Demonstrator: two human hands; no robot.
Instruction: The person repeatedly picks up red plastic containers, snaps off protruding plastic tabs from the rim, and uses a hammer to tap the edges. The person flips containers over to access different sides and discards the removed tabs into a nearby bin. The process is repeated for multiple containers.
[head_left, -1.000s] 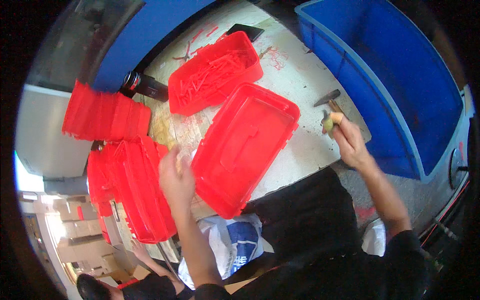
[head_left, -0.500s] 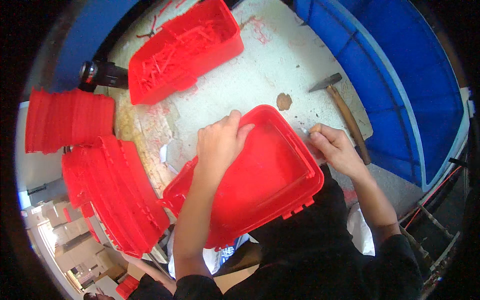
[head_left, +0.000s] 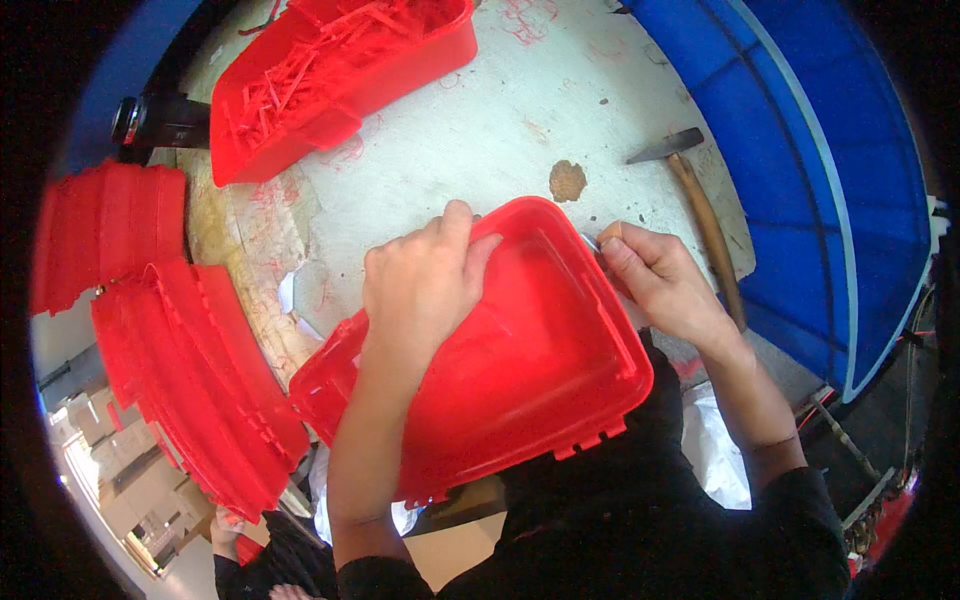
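A shallow red plastic tray (head_left: 520,330), with small hinge tabs along its near edge, lies tilted before me, its near part against my dark clothing. My left hand (head_left: 430,270) reaches across it and grips its far rim, thumb on the inner side. My right hand (head_left: 660,275) is closed in a pinch on a small tool with a short silvery blade (head_left: 590,241); most of the tool is hidden in the fingers. The blade's tip is at the tray's right outer rim; whether it touches cannot be made out.
A red bin (head_left: 340,80) full of red plastic strips stands at the far left. Stacked red trays (head_left: 190,370) and another red stack (head_left: 110,230) are on the left. A hammer (head_left: 705,220) lies right, beside large blue containers (head_left: 800,180). Another person's hand (head_left: 228,525) shows lower left.
The blade in my right hand has moved left, up to the tray's rim. My left hand still grips the far rim. The whole view has shifted slightly.
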